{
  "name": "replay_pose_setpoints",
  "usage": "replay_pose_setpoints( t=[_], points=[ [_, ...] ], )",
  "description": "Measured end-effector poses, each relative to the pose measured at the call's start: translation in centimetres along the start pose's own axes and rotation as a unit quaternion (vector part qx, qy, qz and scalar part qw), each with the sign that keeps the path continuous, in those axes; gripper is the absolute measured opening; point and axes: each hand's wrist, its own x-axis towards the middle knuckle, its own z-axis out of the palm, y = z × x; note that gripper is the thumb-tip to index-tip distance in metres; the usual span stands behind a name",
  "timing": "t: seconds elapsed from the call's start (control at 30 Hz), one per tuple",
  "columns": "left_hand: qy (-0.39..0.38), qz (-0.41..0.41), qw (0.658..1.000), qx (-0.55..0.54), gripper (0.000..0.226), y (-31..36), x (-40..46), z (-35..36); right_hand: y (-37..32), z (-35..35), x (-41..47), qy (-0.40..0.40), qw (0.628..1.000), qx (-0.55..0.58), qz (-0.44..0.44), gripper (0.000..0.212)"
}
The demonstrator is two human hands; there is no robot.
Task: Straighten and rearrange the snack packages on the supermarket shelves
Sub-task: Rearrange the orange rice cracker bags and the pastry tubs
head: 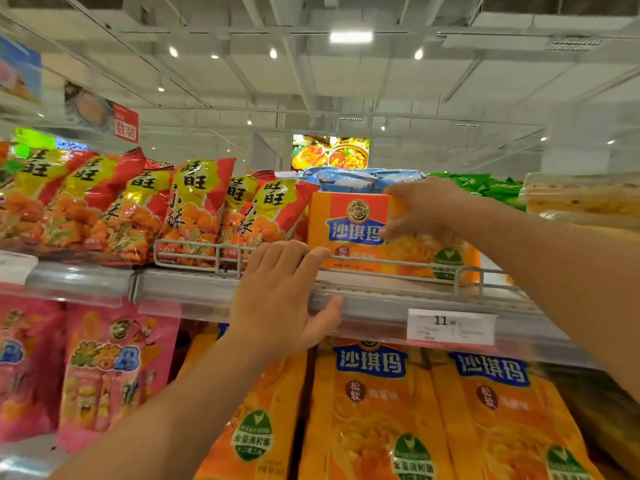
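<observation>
An orange snack package with a blue label stands upright on the top shelf, behind a low wire rail. My right hand grips its upper right corner, thumb on the front and fingers over the top edge. My left hand clasps the shelf's front edge just left of that package, fingers over the rail, thumb under the lip. Several red and yellow snack bags lean in a row to the left on the same shelf.
More orange packages and pink bags fill the shelf below. A price tag hangs on the shelf lip at right. Blue bags and green bags lie behind the held package; a clear-wrapped pack sits far right.
</observation>
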Motion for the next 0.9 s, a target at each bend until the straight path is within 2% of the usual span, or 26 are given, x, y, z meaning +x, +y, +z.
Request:
replay_pose_setpoints(
  t=[0.17,0.3,0.4,0.6,0.8,0.9],
  points=[
    [0.001,0.001,1.0,0.011,0.054,0.0,0.0,-0.2,1.4,-1.1,-1.0,-0.026,0.991,0.131,-0.006,0.076],
    [-0.003,0.001,1.0,0.01,0.056,0.1,0.0,-0.3,2.0,-2.5,-2.7,-0.043,0.984,0.169,-0.033,0.081],
    [0.019,-0.001,1.0,-0.011,0.058,0.1,-0.1,-0.2,1.2,-3.4,-4.1,-0.03,0.981,0.184,-0.056,0.076],
    [0.054,-0.003,0.999,0.002,0.069,0.0,-0.3,0.0,-1.7,-5.5,-5.4,-0.006,0.985,0.146,-0.088,0.087],
    [-0.001,-0.001,1.0,0.026,0.063,0.0,-0.4,-0.3,-2.6,-5.6,-6.6,-0.018,0.994,0.079,-0.071,0.081],
    [-0.01,0.01,1.0,0.023,0.061,0.0,-0.4,-0.5,-3.2,-4.8,-7.9,0.067,0.992,0.023,-0.103,0.08]
  ],
)
